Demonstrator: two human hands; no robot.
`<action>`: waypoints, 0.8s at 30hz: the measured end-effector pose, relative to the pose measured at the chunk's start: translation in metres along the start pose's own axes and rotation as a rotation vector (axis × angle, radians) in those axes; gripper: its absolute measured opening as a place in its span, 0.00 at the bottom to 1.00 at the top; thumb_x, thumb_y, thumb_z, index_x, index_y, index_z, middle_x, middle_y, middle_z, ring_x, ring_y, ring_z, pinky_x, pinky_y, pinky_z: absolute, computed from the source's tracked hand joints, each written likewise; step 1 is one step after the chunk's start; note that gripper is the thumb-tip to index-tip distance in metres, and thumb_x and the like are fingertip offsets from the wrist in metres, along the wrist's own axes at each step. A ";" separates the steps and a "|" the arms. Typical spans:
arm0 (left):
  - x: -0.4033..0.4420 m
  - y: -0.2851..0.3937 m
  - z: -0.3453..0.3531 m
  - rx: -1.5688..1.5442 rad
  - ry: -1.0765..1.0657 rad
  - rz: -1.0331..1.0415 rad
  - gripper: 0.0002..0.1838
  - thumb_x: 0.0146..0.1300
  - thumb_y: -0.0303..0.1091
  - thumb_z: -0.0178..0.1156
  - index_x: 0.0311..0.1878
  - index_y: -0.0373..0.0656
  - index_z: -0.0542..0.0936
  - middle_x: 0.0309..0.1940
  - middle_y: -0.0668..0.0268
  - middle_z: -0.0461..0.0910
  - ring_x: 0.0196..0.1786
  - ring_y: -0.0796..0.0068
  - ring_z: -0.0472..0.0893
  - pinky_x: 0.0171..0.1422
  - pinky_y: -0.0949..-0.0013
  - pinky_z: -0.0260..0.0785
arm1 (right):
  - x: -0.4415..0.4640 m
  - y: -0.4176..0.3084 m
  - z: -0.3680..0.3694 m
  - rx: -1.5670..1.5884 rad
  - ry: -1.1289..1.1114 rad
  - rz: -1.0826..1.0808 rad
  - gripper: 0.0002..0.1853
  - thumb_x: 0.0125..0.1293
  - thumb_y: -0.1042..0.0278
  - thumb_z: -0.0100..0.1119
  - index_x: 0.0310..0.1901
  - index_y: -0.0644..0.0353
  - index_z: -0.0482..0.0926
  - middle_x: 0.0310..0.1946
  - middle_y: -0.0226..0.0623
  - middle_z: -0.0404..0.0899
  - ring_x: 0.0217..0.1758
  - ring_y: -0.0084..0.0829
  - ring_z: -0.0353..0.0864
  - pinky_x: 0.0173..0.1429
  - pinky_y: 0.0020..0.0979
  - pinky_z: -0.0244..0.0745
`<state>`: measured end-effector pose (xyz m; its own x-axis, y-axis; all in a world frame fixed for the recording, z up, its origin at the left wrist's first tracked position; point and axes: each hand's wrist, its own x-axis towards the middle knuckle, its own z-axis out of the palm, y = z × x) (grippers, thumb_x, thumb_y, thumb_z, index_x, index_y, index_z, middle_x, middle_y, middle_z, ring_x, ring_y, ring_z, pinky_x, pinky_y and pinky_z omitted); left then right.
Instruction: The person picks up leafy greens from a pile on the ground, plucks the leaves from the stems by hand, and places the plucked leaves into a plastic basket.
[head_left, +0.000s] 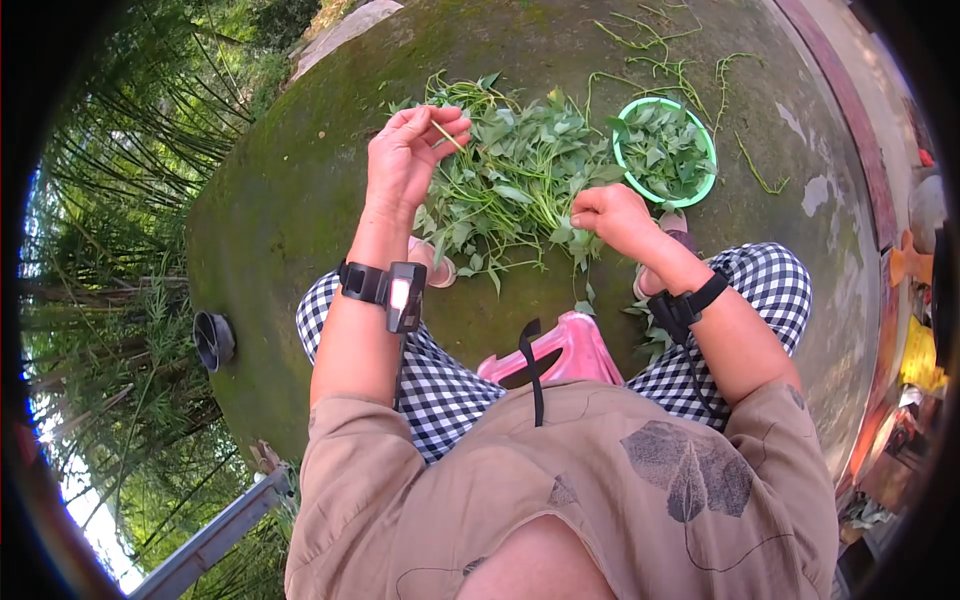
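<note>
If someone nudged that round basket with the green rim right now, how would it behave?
The basket is probably light for its size, since only loose leaves show in it. With no lid over them, they might spill if it tipped. Being round, it could roll once on its side.

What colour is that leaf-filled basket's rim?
The basket's rim is mint green, seen best in the head view.

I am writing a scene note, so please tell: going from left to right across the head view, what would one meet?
Dark round container, left hand, leafy green heap, green-rimmed basket, orange object.
</note>
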<state>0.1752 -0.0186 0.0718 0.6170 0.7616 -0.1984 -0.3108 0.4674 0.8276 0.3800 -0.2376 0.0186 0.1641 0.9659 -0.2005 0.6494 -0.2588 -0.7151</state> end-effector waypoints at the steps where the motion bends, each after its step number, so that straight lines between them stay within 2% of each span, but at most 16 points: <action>1: -0.001 0.004 -0.001 0.008 -0.008 -0.003 0.08 0.70 0.29 0.52 0.47 0.35 0.75 0.41 0.53 0.80 0.43 0.60 0.82 0.53 0.52 0.76 | -0.001 0.004 0.000 0.005 -0.009 0.014 0.10 0.56 0.58 0.64 0.35 0.53 0.84 0.26 0.41 0.82 0.33 0.44 0.81 0.39 0.42 0.73; 2: -0.003 0.006 -0.002 0.015 -0.015 -0.005 0.09 0.70 0.28 0.52 0.48 0.35 0.75 0.38 0.57 0.80 0.39 0.64 0.82 0.47 0.57 0.78 | -0.001 0.007 0.000 0.024 -0.013 0.013 0.10 0.56 0.58 0.64 0.35 0.53 0.84 0.26 0.41 0.82 0.33 0.44 0.81 0.39 0.42 0.73; 5: -0.004 -0.006 -0.006 0.048 -0.207 -0.261 0.10 0.68 0.25 0.50 0.49 0.34 0.76 0.30 0.64 0.76 0.27 0.75 0.74 0.30 0.70 0.71 | -0.001 0.010 0.000 0.064 -0.019 0.001 0.10 0.56 0.57 0.64 0.36 0.52 0.85 0.27 0.40 0.82 0.33 0.43 0.82 0.39 0.41 0.74; 6: -0.014 -0.012 0.015 0.200 -0.068 -0.324 0.11 0.66 0.27 0.52 0.47 0.34 0.78 0.24 0.72 0.70 0.21 0.83 0.63 0.20 0.78 0.54 | -0.001 0.010 0.001 0.068 -0.018 -0.006 0.10 0.56 0.57 0.64 0.36 0.52 0.85 0.27 0.40 0.82 0.33 0.43 0.82 0.39 0.41 0.74; 10: -0.031 -0.032 0.040 0.625 -0.166 -0.418 0.13 0.64 0.37 0.62 0.47 0.40 0.83 0.18 0.81 0.64 0.19 0.89 0.58 0.21 0.81 0.48 | 0.002 0.002 0.002 0.081 0.002 -0.040 0.10 0.56 0.57 0.65 0.36 0.51 0.85 0.27 0.39 0.83 0.33 0.42 0.82 0.39 0.40 0.74; 11: -0.033 -0.033 0.043 0.631 -0.188 -0.435 0.13 0.63 0.36 0.63 0.49 0.42 0.83 0.18 0.81 0.66 0.19 0.90 0.59 0.21 0.80 0.48 | 0.003 0.000 0.003 0.084 0.006 -0.043 0.10 0.56 0.57 0.65 0.36 0.51 0.85 0.28 0.39 0.83 0.33 0.42 0.82 0.39 0.40 0.74; 14: -0.035 -0.031 0.044 0.778 -0.283 -0.434 0.11 0.62 0.36 0.65 0.45 0.42 0.84 0.18 0.81 0.68 0.18 0.90 0.60 0.21 0.81 0.48 | 0.006 -0.005 0.005 0.084 0.003 -0.042 0.10 0.56 0.57 0.65 0.36 0.50 0.85 0.28 0.39 0.83 0.33 0.41 0.82 0.38 0.40 0.74; 15: -0.032 -0.033 0.041 0.748 -0.288 -0.445 0.08 0.61 0.35 0.65 0.40 0.42 0.83 0.19 0.79 0.72 0.18 0.90 0.63 0.21 0.81 0.50 | 0.007 -0.008 0.005 0.083 -0.006 -0.041 0.10 0.56 0.57 0.65 0.36 0.50 0.85 0.28 0.38 0.83 0.33 0.41 0.82 0.38 0.40 0.74; 18: -0.031 -0.038 0.037 0.727 -0.276 -0.449 0.05 0.61 0.33 0.64 0.35 0.42 0.82 0.20 0.77 0.74 0.18 0.90 0.65 0.19 0.81 0.51 | 0.010 -0.018 0.004 0.075 -0.025 -0.019 0.10 0.56 0.57 0.65 0.36 0.50 0.85 0.27 0.37 0.83 0.33 0.40 0.82 0.37 0.40 0.73; 24: -0.035 -0.038 0.043 0.583 -0.207 -0.506 0.06 0.62 0.31 0.61 0.36 0.39 0.82 0.23 0.72 0.78 0.17 0.89 0.67 0.17 0.81 0.53 | 0.016 -0.027 0.006 0.085 -0.004 -0.031 0.10 0.55 0.57 0.65 0.36 0.51 0.85 0.26 0.37 0.82 0.32 0.41 0.82 0.37 0.40 0.73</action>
<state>0.1964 -0.0819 0.0696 0.7214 0.3945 -0.5692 0.4356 0.3805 0.8158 0.3607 -0.2155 0.0311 0.1418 0.9733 -0.1804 0.5886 -0.2294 -0.7752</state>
